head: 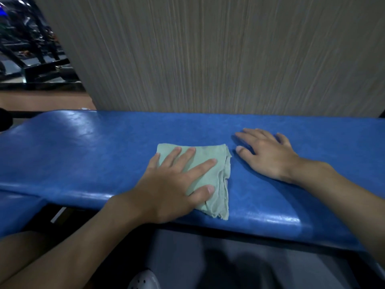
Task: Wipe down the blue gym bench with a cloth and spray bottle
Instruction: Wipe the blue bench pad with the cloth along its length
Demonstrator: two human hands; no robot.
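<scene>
Cloth (210, 174) lies flat on bench (83, 147) under left hand (173, 184), fingers straight.

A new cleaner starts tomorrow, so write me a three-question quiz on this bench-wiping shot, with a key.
1. True or false: the left hand lies flat, fingers straight, on the green cloth.
2. Where does the right hand rest?
A) on the cloth
B) on the bare blue bench, beside the cloth
C) on the person's knee
3. Fill in: the layered edges on the cloth's right side show that it is ____.

Key: 1 true; 2 B; 3 folded.
</scene>
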